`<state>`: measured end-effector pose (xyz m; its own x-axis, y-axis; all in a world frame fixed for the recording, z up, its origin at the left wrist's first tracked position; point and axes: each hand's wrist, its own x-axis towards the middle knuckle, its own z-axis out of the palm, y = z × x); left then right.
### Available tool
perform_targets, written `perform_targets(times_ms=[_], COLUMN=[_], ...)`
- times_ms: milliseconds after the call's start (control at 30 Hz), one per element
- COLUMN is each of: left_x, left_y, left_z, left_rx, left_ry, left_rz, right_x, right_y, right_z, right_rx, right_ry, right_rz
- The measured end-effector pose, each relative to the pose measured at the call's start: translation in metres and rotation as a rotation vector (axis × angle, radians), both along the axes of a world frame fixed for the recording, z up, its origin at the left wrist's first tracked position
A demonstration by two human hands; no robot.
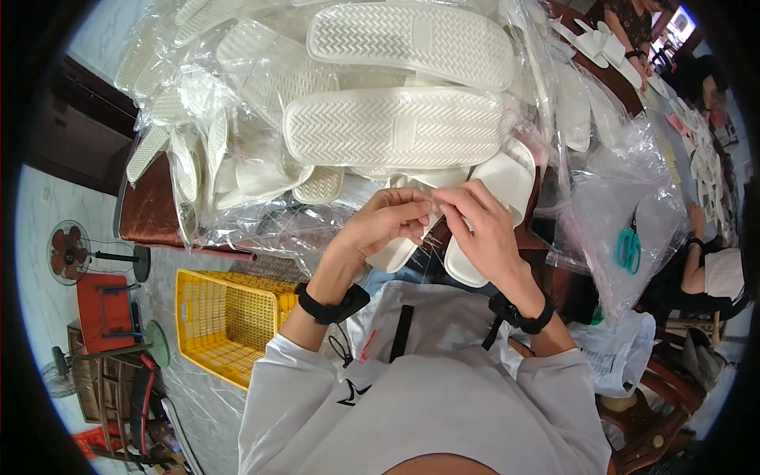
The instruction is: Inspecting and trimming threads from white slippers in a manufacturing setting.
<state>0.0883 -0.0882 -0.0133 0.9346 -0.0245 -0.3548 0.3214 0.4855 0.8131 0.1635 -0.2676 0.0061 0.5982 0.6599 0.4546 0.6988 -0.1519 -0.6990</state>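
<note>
My left hand (389,219) and my right hand (480,228) meet fingertip to fingertip at the near edge of the pile. Both are closed in a pinch, and what they hold is too small to make out. Thin pale strands (431,244) hang just below the fingers. Under and beside my hands lie white slippers, one with its toe (389,255) below my left hand, another (465,265) below my right. A further white slipper (507,180) lies behind my right hand. Beyond them, a white slipper (396,127) shows its zigzag-patterned sole.
Bagged white slippers (261,59) are heaped across the brown table (150,207). Teal-handled scissors (629,247) lie on clear plastic bags (590,206) at the right. A yellow crate (226,317) stands on the floor at left, near a fan (70,252). Other people work at the far right.
</note>
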Motion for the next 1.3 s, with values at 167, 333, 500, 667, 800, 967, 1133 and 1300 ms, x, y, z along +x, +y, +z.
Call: perform_targets(times_ms=[167, 333, 500, 667, 800, 967, 1133, 1300], left_x=[-0.001, -0.009, -0.022, -0.023, -0.022, -0.020, -0.019, -0.016], left_y=[0.006, 0.002, -0.003, -0.017, -0.027, -0.036, -0.038, -0.042], left_z=[-0.001, 0.007, 0.003, 0.000, -0.003, -0.003, -0.005, -0.006], left_rx=[0.069, 0.151, 0.196, 0.161, 0.258, 0.326, 0.332, 0.365], left_ry=[-0.011, -0.024, -0.005, -0.128, -0.162, -0.196, -0.214, -0.213], left_rz=[-0.106, -0.063, 0.134, 0.296, 0.381, 0.486, 0.536, 0.578], right_x=[0.008, 0.016, 0.014, 0.012, 0.009, 0.008, 0.009, 0.008], right_y=[0.006, 0.004, 0.006, 0.006, 0.007, 0.009, 0.011, 0.011], right_z=[0.000, -0.005, -0.004, -0.006, -0.004, -0.004, -0.004, -0.002], right_rx=[-0.109, -0.091, -0.059, -0.073, -0.046, -0.016, -0.022, -0.031], right_ry=[-0.194, -0.246, -0.242, -0.233, -0.199, -0.198, -0.207, -0.203], right_rz=[0.063, 0.099, 0.077, 0.019, 0.000, -0.028, -0.038, -0.048])
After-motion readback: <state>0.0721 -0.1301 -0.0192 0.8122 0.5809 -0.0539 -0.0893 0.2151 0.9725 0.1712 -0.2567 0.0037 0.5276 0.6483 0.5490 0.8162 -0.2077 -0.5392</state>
